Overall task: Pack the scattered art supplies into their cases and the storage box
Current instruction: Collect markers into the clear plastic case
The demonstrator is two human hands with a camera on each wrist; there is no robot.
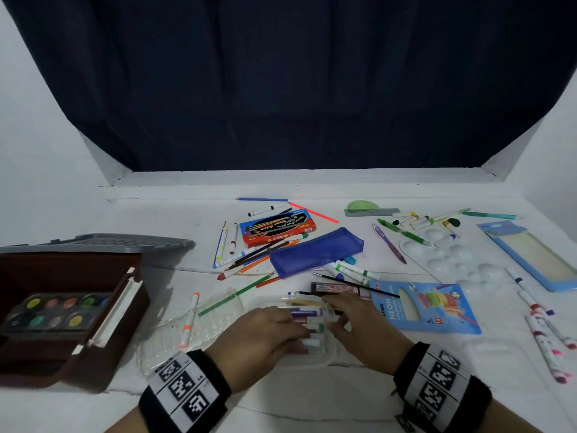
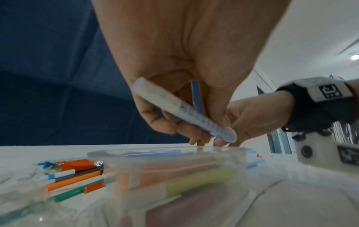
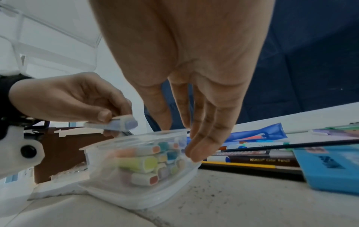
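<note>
Above a clear plastic tub [image 3: 139,172] of stacked markers on the white bench [image 1: 312,398], the left hand [image 2: 174,79] pinches a pale blue marker [image 2: 184,109] while the right hand [image 3: 194,95] hovers, fingers straight and empty — the full pile could let it roll off.

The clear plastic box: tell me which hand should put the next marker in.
Left. The left hand already grips a pale blue marker just above the clear plastic box of markers. The right hand is open, holding nothing, fingertips at the box's rim, probably steadying it.
</note>
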